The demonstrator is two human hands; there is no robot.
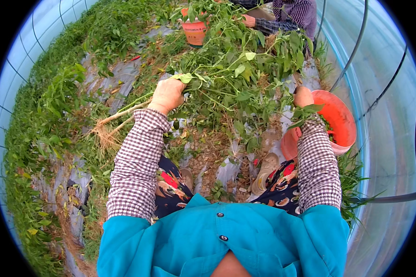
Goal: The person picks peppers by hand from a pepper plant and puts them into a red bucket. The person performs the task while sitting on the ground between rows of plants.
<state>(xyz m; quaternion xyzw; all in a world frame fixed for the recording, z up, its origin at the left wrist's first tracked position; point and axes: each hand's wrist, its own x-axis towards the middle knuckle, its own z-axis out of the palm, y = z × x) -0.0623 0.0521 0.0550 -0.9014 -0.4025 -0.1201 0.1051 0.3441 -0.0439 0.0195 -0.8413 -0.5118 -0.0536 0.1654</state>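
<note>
My left hand (168, 95) is closed around the stems of uprooted pepper plants (121, 113). Their bare roots hang out to the left, and leafy branches spread to the right across the middle of the view. On the right, my right hand (302, 97) is at the branch ends, beside the rim of a red plastic bucket (350, 121). Leaves cover part of this hand, so its fingers and anything in them are hidden. Inside the bucket lie some green and red pieces, probably peppers, partly behind my sleeve.
A co-worker (294, 17) crouches at the top right among the plants. Near them stands another red bucket (195, 33) bearing writing. A red pepper (135, 58) lies on plastic mulch film (121, 78). Green plants line the left, and a clear plastic greenhouse wall (384, 138) with hoops curves along the right.
</note>
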